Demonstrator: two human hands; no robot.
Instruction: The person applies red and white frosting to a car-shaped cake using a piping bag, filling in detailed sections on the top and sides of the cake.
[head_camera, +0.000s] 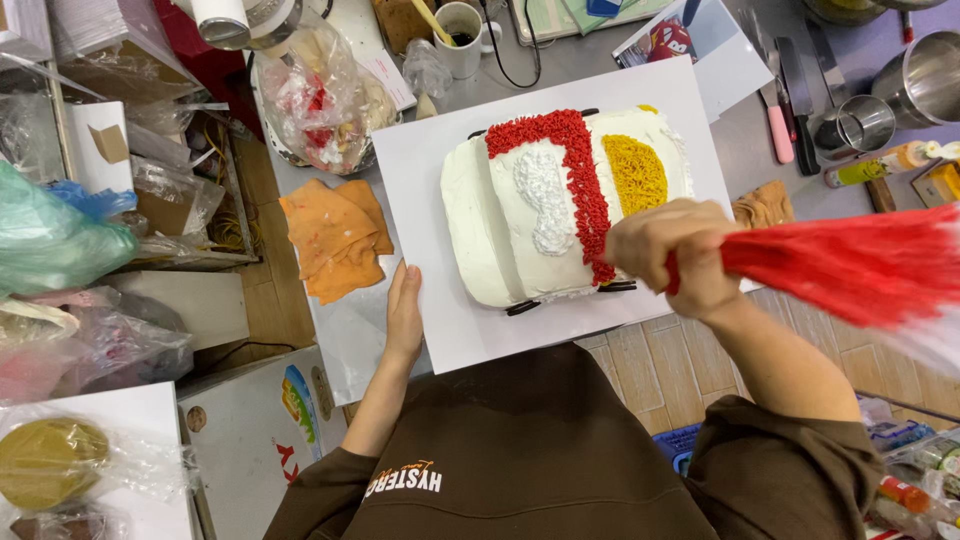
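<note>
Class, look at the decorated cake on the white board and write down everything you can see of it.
The cake is a rounded slab coated in smooth white icing, lying flat on a white board. A piped red band runs across its top and down its middle; beside it sit a textured white patch and a yellow half-round patch. Small dark pieces stick out at its edges. The right hand squeezes a red piping bag over the band's lower end. The left hand rests on the board's edge.

red piping bag over white cake on white board
</note>
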